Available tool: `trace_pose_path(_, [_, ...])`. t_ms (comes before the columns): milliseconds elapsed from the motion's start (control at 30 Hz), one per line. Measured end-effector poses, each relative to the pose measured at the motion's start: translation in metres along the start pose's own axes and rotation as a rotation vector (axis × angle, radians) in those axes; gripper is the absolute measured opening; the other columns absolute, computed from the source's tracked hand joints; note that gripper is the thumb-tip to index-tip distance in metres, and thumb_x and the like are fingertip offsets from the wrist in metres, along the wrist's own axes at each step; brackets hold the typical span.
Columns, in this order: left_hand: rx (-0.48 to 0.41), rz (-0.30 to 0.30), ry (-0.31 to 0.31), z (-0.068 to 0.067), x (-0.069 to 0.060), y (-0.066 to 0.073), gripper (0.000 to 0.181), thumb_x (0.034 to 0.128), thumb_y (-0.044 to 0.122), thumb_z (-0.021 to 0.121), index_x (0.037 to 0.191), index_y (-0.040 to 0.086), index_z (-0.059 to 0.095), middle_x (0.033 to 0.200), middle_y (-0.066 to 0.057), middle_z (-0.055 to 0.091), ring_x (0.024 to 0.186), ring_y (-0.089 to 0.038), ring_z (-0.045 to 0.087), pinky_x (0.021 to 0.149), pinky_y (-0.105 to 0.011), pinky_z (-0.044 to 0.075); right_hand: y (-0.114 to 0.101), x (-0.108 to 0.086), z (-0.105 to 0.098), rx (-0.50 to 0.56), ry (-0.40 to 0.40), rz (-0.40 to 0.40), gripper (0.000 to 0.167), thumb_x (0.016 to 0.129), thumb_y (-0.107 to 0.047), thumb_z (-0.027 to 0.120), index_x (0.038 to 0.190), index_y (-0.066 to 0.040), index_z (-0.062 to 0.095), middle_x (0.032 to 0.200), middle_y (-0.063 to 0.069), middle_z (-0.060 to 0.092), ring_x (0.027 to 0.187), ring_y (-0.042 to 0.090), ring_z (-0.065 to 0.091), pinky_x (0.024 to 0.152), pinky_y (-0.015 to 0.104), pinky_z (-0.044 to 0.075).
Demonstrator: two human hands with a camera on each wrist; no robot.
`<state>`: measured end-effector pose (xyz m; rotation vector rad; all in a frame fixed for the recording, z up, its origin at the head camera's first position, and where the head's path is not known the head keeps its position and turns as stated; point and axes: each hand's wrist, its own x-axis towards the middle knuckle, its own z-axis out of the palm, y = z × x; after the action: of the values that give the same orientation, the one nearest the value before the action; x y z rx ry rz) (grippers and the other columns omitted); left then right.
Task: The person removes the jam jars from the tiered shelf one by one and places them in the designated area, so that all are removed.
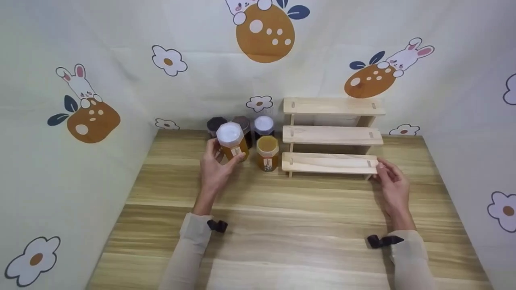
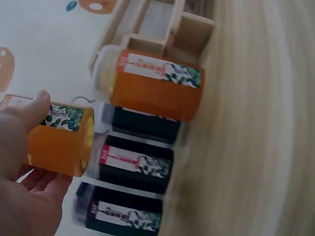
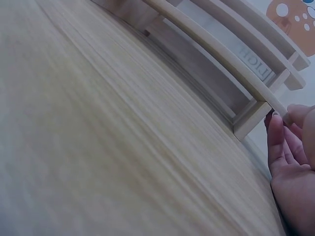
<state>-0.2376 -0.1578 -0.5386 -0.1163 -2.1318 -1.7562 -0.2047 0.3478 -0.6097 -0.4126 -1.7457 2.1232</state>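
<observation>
My left hand (image 1: 213, 173) grips an octagonal jar of amber contents (image 1: 232, 141) with a white lid, its thumb on the near side. In the left wrist view this jar is tilted and its base shows, raised off the table. Just right of it stands a second amber jar (image 1: 267, 155) with a yellowish top. At the far right my right hand (image 1: 394, 190) pinches the end of the lowest board of a three-tier wooden rack (image 1: 328, 163). In the right wrist view the thumb is on the board and the fingertips (image 3: 275, 125) are partly hidden beneath it.
Behind the held jar, three dark jars stand by the back wall: one with a dark lid (image 1: 217, 122), one with a brownish lid (image 1: 242, 124), one with a white lid (image 1: 264, 125). Patterned cloth (image 1: 193, 92) encloses the wooden table (image 1: 298, 229) at the back and sides.
</observation>
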Motion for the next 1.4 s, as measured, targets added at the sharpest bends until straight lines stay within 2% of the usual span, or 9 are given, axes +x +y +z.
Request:
trace_pose_path(200, [0.056, -0.036, -0.107, -0.001, -0.002, -0.024, 0.078, 0.0820, 0.026, 0.097, 0.142, 0.005, 0.051, 0.147, -0.020, 0.059, 0.146, -0.038, 0.057, 0.121, -0.047, 0.051, 0.001, 0.002, -0.002, -0.014, 0.015, 0.033, 0.043, 0.103, -0.015, 0.074, 0.141, 0.004, 0.067, 0.102, -0.003, 0.076, 0.095, 0.006, 0.071, 0.086, 0.016, 0.062])
trace_pose_path(367, [0.078, -0.052, -0.148, 0.003, -0.003, -0.042, 0.075, 0.0831, 0.022, 0.096, 0.139, 0.003, 0.049, 0.144, -0.020, 0.059, 0.144, -0.039, 0.058, 0.120, -0.048, 0.052, 0.002, 0.002, -0.003, -0.028, 0.022, 0.034, 0.042, 0.103, -0.015, 0.074, 0.141, 0.003, 0.068, 0.103, -0.003, 0.076, 0.096, 0.006, 0.071, 0.086, 0.016, 0.062])
trace_pose_path(500, [0.077, -0.057, -0.190, 0.007, -0.002, -0.051, 0.076, 0.0833, 0.017, 0.096, 0.140, 0.001, 0.048, 0.146, -0.023, 0.057, 0.145, -0.041, 0.056, 0.123, -0.049, 0.050, 0.001, 0.001, -0.004, -0.036, 0.026, 0.044, 0.041, 0.103, -0.017, 0.075, 0.140, 0.000, 0.069, 0.102, -0.005, 0.078, 0.091, 0.006, 0.071, 0.086, 0.015, 0.061])
trace_pose_path(667, [0.101, -0.059, -0.240, 0.008, -0.002, -0.057, 0.074, 0.0834, 0.016, 0.096, 0.137, 0.000, 0.048, 0.147, -0.025, 0.058, 0.147, -0.041, 0.055, 0.124, -0.049, 0.048, 0.001, 0.000, -0.004, -0.089, 0.028, 0.059, 0.042, 0.103, -0.020, 0.075, 0.141, -0.004, 0.070, 0.105, -0.007, 0.078, 0.092, 0.005, 0.069, 0.086, 0.014, 0.060])
trace_pose_path(767, [0.152, -0.042, -0.266, 0.007, 0.000, -0.058, 0.075, 0.0831, 0.020, 0.096, 0.140, 0.002, 0.049, 0.148, -0.024, 0.061, 0.146, -0.040, 0.057, 0.124, -0.050, 0.048, 0.001, 0.000, -0.005, -0.098, 0.029, 0.062, 0.042, 0.104, -0.020, 0.074, 0.142, -0.004, 0.069, 0.107, -0.006, 0.076, 0.095, 0.005, 0.069, 0.086, 0.014, 0.060])
trace_pose_path(933, [0.219, -0.003, -0.310, 0.003, 0.004, -0.056, 0.080, 0.0831, 0.024, 0.096, 0.145, 0.001, 0.052, 0.148, -0.024, 0.064, 0.142, -0.039, 0.062, 0.124, -0.050, 0.048, 0.001, -0.001, -0.004, -0.036, 0.021, 0.064, 0.042, 0.104, -0.017, 0.073, 0.142, 0.001, 0.068, 0.102, -0.003, 0.074, 0.098, 0.006, 0.069, 0.086, 0.016, 0.062])
trace_pose_path(1167, [0.166, -0.010, -0.348, -0.001, 0.011, -0.060, 0.081, 0.0860, 0.021, 0.093, 0.151, -0.002, 0.051, 0.151, -0.024, 0.061, 0.143, -0.038, 0.061, 0.123, -0.044, 0.050, 0.000, 0.000, -0.003, -0.026, 0.023, 0.050, 0.042, 0.103, -0.018, 0.075, 0.141, 0.000, 0.069, 0.102, -0.004, 0.074, 0.097, 0.006, 0.070, 0.084, 0.016, 0.062])
trace_pose_path(1400, [0.098, -0.029, -0.367, -0.005, 0.015, -0.063, 0.079, 0.0863, 0.015, 0.092, 0.152, -0.002, 0.051, 0.154, -0.025, 0.059, 0.143, -0.040, 0.060, 0.120, -0.043, 0.053, 0.000, 0.002, -0.003, -0.047, 0.013, 0.076, 0.044, 0.103, -0.018, 0.075, 0.143, -0.001, 0.068, 0.103, -0.005, 0.076, 0.097, 0.006, 0.071, 0.086, 0.017, 0.062])
